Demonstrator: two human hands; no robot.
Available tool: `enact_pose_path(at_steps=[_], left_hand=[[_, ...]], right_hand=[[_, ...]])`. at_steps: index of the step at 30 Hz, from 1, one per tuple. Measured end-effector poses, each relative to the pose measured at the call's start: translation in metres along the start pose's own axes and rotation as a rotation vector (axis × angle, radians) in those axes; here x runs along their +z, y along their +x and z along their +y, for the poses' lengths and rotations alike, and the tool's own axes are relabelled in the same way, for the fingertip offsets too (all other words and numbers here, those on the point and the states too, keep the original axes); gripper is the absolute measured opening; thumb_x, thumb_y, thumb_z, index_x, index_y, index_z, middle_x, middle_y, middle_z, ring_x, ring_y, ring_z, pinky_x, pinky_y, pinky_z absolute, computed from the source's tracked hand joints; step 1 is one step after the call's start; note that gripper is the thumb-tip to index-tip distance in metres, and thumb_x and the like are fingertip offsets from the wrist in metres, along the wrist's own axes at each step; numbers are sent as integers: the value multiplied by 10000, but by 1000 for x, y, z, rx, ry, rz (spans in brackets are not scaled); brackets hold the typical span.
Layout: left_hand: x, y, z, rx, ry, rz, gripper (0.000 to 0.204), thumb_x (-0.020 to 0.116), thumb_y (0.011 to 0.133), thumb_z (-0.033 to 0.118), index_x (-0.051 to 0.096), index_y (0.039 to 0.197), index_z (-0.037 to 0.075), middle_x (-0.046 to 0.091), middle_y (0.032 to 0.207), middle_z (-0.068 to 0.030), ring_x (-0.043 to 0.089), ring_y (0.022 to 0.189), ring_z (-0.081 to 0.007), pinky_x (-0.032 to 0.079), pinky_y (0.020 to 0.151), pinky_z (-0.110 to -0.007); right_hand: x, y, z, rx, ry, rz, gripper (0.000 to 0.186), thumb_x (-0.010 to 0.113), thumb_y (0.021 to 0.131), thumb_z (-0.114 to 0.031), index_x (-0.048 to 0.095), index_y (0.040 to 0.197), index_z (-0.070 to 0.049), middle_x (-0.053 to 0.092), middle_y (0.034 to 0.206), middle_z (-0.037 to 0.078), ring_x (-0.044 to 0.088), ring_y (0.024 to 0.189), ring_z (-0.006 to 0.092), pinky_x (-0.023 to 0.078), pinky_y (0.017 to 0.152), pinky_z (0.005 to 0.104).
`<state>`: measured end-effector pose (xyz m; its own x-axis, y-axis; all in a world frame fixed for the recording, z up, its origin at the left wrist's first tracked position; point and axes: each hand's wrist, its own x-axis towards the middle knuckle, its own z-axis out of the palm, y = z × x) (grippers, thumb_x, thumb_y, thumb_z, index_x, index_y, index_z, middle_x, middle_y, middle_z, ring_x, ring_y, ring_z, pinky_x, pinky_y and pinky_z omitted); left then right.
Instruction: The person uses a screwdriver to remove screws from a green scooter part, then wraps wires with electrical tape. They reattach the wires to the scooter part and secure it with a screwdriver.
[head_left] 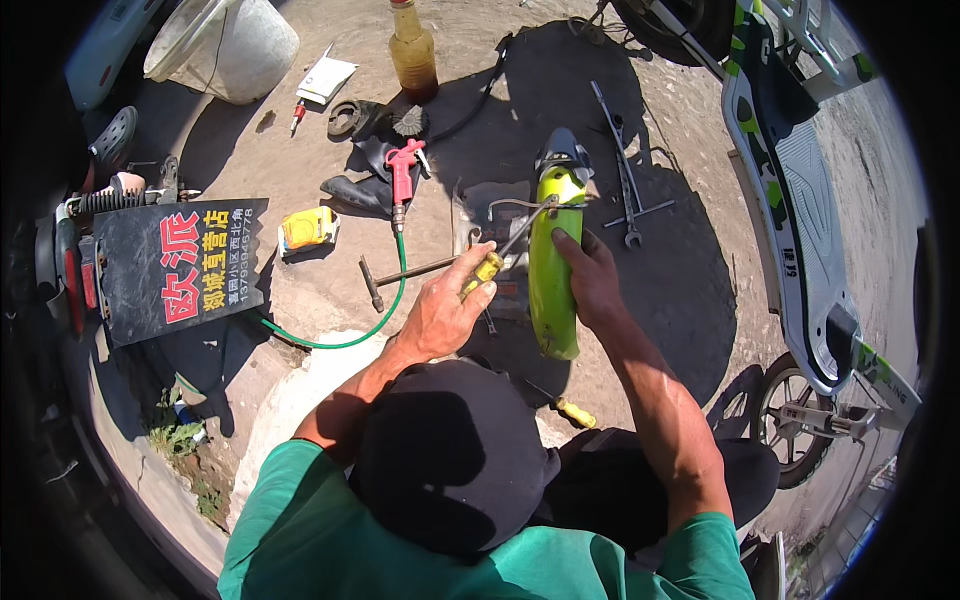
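Note:
My left hand (440, 318) is closed round the yellow handle of a screwdriver (484, 271). Its shaft points up and to the right, with the tip at a bent metal wire stay (515, 203) across a mudguard. This bright green mudguard (550, 285) is held upright by my right hand (592, 278), whose thumb lies on its face and whose other fingers wrap the right edge. At its far end is a dark grey piece (565, 152). Whether the screwdriver tip sits on a screw is too small to tell.
Wrenches (628, 190) lie beyond my right hand, and a T-handle tool (385, 280) by my left. A red air gun (403, 175) trails a green hose (385, 318). A second screwdriver (575, 412) lies near my knees. A scooter (800, 230) stands at right, a signboard (180, 270) at left.

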<state>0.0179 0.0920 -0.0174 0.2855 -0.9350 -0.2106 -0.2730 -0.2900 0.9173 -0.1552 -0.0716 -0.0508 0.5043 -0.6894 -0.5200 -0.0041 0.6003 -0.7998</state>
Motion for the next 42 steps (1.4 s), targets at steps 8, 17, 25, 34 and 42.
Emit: enact_pose_path(at_steps=[8, 17, 25, 34, 42], left_hand=[[19, -8, 5, 116, 124, -4, 520, 601, 979, 114, 519, 1492, 114, 664, 1273, -218, 654, 1160, -412, 530, 987, -457], [34, -10, 11, 95, 55, 97, 497, 630, 962, 62, 566, 1454, 65, 662, 1324, -219, 644, 1238, -366, 490, 1058, -406], [47, -7, -2, 136, 23, 144, 473, 619, 960, 80, 578, 1431, 57, 669, 1304, -241, 654, 1195, -403, 517, 1013, -425], [-22, 25, 19, 18, 233, -138, 473, 616, 926, 140, 636, 1396, 98, 734, 1145, -234, 737, 982, -362, 562, 862, -416], [-56, 49, 39, -51, 328, -323, 480, 617, 910, 136, 645, 1385, 79, 733, 1217, -192, 727, 1060, -293, 537, 970, -377]], right_hand=[[-8, -2, 2, -69, 66, 37, 241, 707, 996, -213, 656, 1145, -31, 697, 883, 46, 676, 718, 127, 555, 619, 306], [0, 0, 22, -199, -139, 89, 211, 692, 1009, -200, 666, 1143, -39, 671, 920, 2, 622, 787, 80, 505, 680, 286], [9, -5, 30, -210, -127, 132, 174, 652, 1036, -208, 637, 1110, -51, 674, 888, 20, 652, 755, 116, 526, 657, 312], [-3, -14, 20, -152, -377, 70, 201, 659, 1009, -185, 617, 1126, -26, 664, 914, 26, 626, 815, 113, 508, 716, 321], [-8, -17, 21, -137, -412, 21, 220, 660, 1003, -185, 618, 1136, -15, 671, 924, 41, 631, 818, 125, 514, 718, 338]])
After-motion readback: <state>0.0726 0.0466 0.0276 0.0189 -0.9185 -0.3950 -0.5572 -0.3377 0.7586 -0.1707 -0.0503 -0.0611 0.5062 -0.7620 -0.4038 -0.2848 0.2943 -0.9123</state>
